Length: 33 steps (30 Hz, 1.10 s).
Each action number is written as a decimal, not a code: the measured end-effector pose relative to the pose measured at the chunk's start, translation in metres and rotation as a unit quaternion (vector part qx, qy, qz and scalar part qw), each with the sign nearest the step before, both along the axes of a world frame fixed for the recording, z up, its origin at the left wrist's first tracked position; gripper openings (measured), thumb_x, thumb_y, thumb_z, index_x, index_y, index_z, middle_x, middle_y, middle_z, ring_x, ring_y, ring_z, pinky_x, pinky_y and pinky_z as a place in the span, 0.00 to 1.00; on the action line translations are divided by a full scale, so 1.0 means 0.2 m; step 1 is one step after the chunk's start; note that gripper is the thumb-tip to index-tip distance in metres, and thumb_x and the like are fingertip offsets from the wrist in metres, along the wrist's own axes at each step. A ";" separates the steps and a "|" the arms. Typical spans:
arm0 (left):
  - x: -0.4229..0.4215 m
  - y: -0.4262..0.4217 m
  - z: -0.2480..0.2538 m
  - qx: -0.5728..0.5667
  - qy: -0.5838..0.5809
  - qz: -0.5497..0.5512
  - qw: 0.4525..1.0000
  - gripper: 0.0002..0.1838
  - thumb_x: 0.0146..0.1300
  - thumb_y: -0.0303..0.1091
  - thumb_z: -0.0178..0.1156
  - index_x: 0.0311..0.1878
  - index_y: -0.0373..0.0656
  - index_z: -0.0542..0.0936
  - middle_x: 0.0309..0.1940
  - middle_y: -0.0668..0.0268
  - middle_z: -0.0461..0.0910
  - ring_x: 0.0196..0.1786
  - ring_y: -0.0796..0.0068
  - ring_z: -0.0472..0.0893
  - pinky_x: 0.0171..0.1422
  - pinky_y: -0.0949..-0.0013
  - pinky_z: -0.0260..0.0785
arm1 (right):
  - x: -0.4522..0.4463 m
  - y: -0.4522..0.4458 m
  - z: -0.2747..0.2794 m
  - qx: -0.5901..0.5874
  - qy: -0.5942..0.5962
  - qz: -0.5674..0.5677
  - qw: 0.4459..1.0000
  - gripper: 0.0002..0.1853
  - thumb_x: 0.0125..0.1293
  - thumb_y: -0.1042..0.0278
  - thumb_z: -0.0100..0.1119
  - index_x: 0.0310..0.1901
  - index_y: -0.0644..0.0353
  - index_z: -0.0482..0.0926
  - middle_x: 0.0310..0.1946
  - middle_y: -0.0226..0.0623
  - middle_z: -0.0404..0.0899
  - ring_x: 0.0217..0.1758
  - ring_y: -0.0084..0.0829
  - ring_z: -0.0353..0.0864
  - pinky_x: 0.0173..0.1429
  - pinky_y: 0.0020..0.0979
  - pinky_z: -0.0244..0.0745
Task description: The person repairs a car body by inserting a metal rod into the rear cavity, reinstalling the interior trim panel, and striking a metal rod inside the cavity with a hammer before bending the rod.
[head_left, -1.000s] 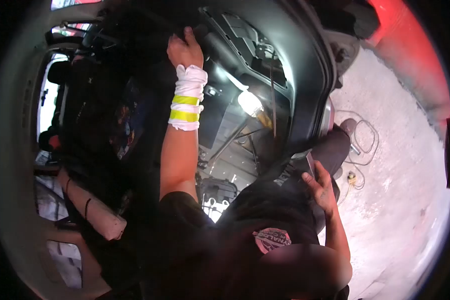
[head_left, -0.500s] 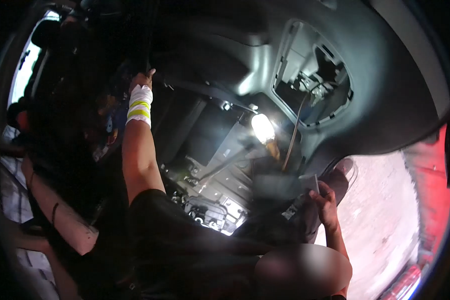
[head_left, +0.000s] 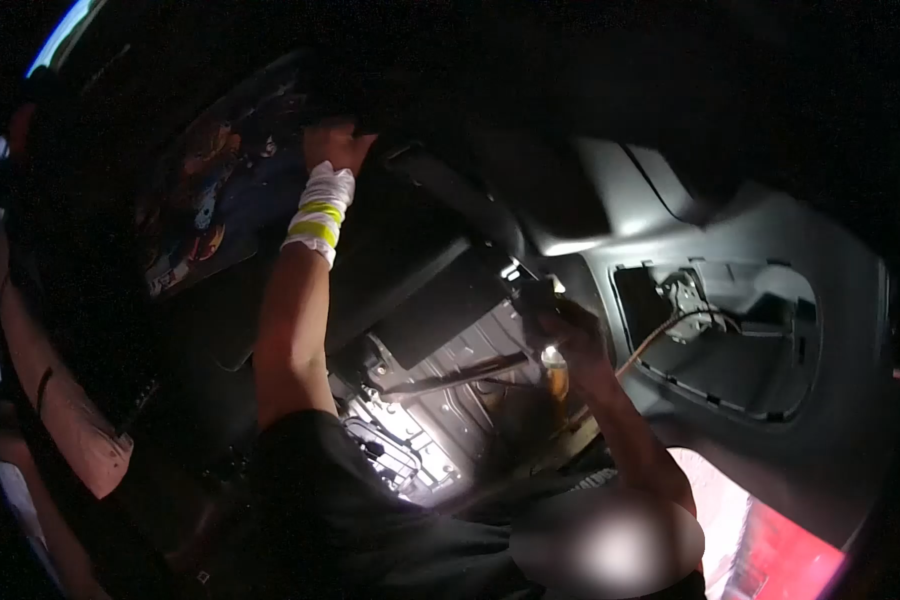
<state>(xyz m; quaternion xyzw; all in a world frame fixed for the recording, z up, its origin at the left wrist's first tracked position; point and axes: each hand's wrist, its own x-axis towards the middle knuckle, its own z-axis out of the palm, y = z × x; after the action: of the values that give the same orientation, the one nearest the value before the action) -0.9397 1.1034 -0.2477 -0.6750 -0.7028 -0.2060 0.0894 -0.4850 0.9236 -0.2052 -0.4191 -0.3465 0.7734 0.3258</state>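
Observation:
My left hand (head_left: 338, 148), its wrist wrapped in a white band with yellow stripes, reaches up against dark material beside a printed picture panel (head_left: 195, 205). Its fingers look closed, but what they hold is lost in the dark. My right hand (head_left: 578, 340) is raised over the car's floor, in front of a lit work lamp (head_left: 556, 378) with an orange handle. Its fingers are curled around something dark that I cannot make out. Right of that hand, a brown cable (head_left: 660, 332) leads into a rectangular opening (head_left: 760, 395) in the grey side trim.
Bare floor metal (head_left: 470, 370) with brackets and a brightly lit part (head_left: 400, 455) lies below my hands. A grey trim panel (head_left: 840, 300) curves along the right side. Another person's arm (head_left: 60, 420) shows at the far left. Red bodywork (head_left: 785, 550) is at lower right.
The view has turned. My right hand has moved from the lower right, where it pinched a thin flat object, up and inward to the lamp. My left hand stays raised by the dark material.

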 end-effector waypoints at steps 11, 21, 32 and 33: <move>-0.02 0.01 0.02 0.050 -0.152 -0.005 0.987 0.16 0.53 0.47 0.66 0.29 0.42 0.83 0.24 0.52 0.82 0.28 0.49 0.81 0.34 0.53 0.72 | -1.15 0.79 0.10 0.007 0.040 -0.016 0.999 0.14 0.71 0.69 0.57 0.53 0.68 0.75 0.41 0.46 0.83 0.39 0.34 0.85 0.44 0.37 0.85; 0.01 0.00 0.02 0.038 -0.278 -0.006 0.960 0.11 0.47 0.34 0.69 0.34 0.42 0.86 0.27 0.56 0.85 0.29 0.67 0.84 0.37 0.64 0.74 | -1.23 0.87 -0.18 0.290 -0.256 0.132 0.913 0.11 0.73 0.66 0.56 0.50 0.63 0.75 0.35 0.40 0.83 0.30 0.29 0.85 0.32 0.30 0.81; 0.02 0.01 0.04 0.049 -0.310 0.012 0.949 0.11 0.50 0.35 0.69 0.38 0.42 0.86 0.29 0.56 0.85 0.32 0.57 0.85 0.41 0.64 0.75 | -1.25 1.33 -0.42 0.071 -0.209 0.244 0.944 0.25 0.70 0.47 0.60 0.45 0.68 0.81 0.34 0.42 0.81 0.36 0.33 0.83 0.43 0.34 0.82; 0.01 0.01 0.03 0.049 -0.311 0.016 0.949 0.11 0.52 0.33 0.68 0.39 0.41 0.86 0.29 0.56 0.86 0.32 0.59 0.85 0.41 0.65 0.75 | -1.26 1.29 -0.36 0.075 -0.190 0.253 0.946 0.26 0.71 0.47 0.59 0.45 0.69 0.81 0.34 0.43 0.81 0.35 0.34 0.84 0.43 0.34 0.82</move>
<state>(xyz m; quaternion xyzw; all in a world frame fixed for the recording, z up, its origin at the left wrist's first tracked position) -0.9372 1.1058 -0.2411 -0.5607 -0.6955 -0.4386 -0.0977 -0.7366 1.1820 -0.2774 -0.4309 -0.5539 0.7081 0.0783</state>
